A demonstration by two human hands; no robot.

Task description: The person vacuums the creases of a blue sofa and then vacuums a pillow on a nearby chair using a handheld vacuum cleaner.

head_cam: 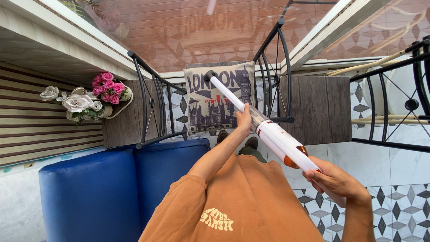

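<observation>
At the bottom centre of the frame an orange shirt [242,201] fills the near view. At the lower right, the right hand [337,183] wraps its fingers closed around the near end of a white handheld vacuum [280,139], which has an orange band and a clear section along its body. The vacuum runs diagonally from the lower right up toward the centre of the frame. Partway along it, just above centre, the left hand [244,118] grips the white tube with fingers curled shut around it, the bare forearm stretching back to the orange sleeve. The tube ends in a black nozzle [209,75] that touches the upper left part of a printed cushion [210,101] at the centre top. The cushion sits between black metal chair frames [150,98]. At the lower left stands a blue padded seat [121,188]. Beyond it, in the upper left, pink and white flowers [87,96] lie beside a wooden panel [316,105]-style surface. Patterned tiles [403,210] cover the lower right.
</observation>
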